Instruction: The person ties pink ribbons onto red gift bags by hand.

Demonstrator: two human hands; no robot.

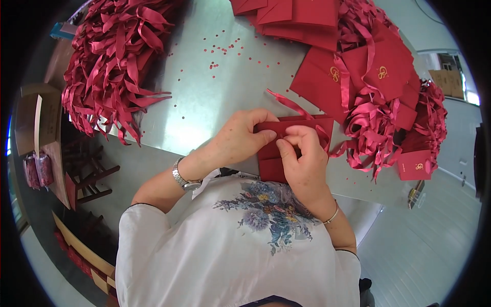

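Observation:
A red paper gift bag (272,168) lies at the table's near edge, right in front of me. My left hand (240,134) grips its upper edge, thumb on the near face and fingers behind. Over the bag's top, my right hand (305,153) is closed in a pinch of thumb and forefinger; whatever sits between those fingertips is too small or hidden to make out. A red ribbon (289,103) sticks out past the bag's far edge, and another stretch of ribbon shows beside my right hand.
Red ribboned bags form a tall heap (115,61) at the left. More flat red bags (307,20) are stacked at the far side, and ribboned bags (378,66) pile up on the right. Small red paper dots (224,50) are scattered over the metal table (204,87). Wooden stools (94,171) stand lower left.

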